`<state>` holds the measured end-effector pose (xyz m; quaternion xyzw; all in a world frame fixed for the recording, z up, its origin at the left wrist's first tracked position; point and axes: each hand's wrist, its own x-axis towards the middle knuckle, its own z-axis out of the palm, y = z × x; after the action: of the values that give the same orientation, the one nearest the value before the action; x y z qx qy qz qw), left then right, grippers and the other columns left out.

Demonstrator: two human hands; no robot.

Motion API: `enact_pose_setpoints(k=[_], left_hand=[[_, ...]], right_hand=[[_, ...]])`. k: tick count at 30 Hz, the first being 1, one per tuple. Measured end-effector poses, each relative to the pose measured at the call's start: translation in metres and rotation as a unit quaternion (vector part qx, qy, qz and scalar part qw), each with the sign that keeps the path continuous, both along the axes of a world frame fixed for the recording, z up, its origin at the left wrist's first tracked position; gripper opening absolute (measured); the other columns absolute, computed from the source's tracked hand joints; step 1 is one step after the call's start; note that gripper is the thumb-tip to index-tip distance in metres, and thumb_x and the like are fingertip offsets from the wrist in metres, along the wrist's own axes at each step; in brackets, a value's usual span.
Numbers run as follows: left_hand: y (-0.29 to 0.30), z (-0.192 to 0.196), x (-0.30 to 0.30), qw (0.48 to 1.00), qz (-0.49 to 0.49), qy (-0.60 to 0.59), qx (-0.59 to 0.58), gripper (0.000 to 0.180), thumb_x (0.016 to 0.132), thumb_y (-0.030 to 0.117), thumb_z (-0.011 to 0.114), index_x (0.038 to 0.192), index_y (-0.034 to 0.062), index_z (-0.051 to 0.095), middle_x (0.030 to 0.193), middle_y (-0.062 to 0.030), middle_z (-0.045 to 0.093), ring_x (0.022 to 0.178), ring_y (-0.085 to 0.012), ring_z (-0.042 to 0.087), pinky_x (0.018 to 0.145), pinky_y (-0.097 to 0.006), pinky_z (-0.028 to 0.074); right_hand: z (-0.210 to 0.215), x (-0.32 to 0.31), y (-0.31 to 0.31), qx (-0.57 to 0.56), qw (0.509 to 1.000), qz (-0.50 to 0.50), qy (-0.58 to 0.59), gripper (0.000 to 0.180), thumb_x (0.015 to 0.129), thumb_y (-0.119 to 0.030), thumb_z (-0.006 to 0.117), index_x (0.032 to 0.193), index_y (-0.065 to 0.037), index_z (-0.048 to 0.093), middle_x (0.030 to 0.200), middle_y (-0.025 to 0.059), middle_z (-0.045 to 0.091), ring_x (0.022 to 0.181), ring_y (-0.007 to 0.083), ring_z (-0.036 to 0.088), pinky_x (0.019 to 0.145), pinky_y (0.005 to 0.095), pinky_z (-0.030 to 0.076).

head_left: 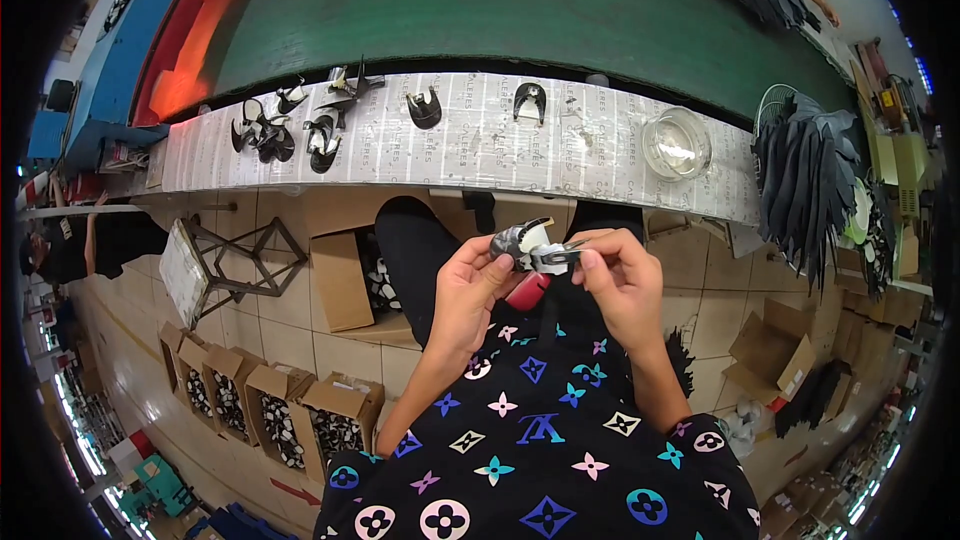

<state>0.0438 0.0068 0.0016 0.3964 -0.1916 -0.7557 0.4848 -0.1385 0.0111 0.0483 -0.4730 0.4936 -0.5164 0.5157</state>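
Note:
Above my lap, my left hand [472, 282] is closed around what looks like a shoe heel [510, 240], black outside with a pale hollow inside. My right hand [622, 275] pinches a dark flap at the heel's right side between thumb and fingers. Both hands are on this one piece, just in front of the table's near edge. Two similar heels, one on the left [426, 110] and one on the right [530, 103], lie apart on the printed paper covering the table [480, 155]. Farther left, several dark heel pieces [268, 133] sit in a loose cluster.
A clear round bowl [677, 144] stands at the table's right, beside dark hanging strips [808, 170]. Beyond the table runs a green belt [520, 10]. Cartons of heels [285, 415] and a metal-framed stool [190, 275] stand at left. Other people are at the edges.

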Motion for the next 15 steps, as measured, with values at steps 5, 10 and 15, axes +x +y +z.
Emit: enact_pose_setpoints(k=[5, 10, 15], left_hand=[[0.002, -0.004, -0.001, 1.0, 0.002, -0.003, -0.009, 0.023, 0.093, 0.008, 0.06, 0.114, 0.0005, 0.054, 0.106, -0.0073, 0.063, 0.096, -0.0149, 0.063, 0.087, -0.031, 0.055], [0.002, -0.005, 0.0, 1.0, -0.004, -0.02, -0.013, 0.023, 0.091, 0.008, 0.062, 0.113, 0.0013, 0.055, 0.106, -0.0064, 0.063, 0.096, -0.0137, 0.063, 0.084, -0.028, 0.054], [0.003, -0.004, -0.001, 0.999, -0.003, -0.025, -0.025, 0.025, 0.09, 0.007, 0.064, 0.112, 0.0012, 0.055, 0.105, -0.006, 0.063, 0.093, -0.0122, 0.062, 0.082, -0.025, 0.054]], right_hand=[[-0.006, -0.008, -0.006, -0.054, 0.994, -0.022, 0.098, 0.006, 0.089, -0.001, 0.06, 0.092, 0.004, 0.058, 0.094, 0.009, 0.064, 0.07, 0.0087, 0.059, 0.063, 0.0216, 0.049], [0.004, -0.004, -0.015, -0.127, 0.952, 0.03, 0.278, 0.011, 0.083, 0.001, 0.065, 0.091, 0.002, 0.057, 0.09, 0.0118, 0.063, 0.068, 0.0177, 0.062, 0.057, 0.0255, 0.049], [0.007, 0.0, -0.017, -0.172, 0.938, 0.049, 0.297, 0.009, 0.084, 0.001, 0.064, 0.091, 0.002, 0.058, 0.093, 0.011, 0.064, 0.063, 0.014, 0.055, 0.056, 0.0248, 0.045]])
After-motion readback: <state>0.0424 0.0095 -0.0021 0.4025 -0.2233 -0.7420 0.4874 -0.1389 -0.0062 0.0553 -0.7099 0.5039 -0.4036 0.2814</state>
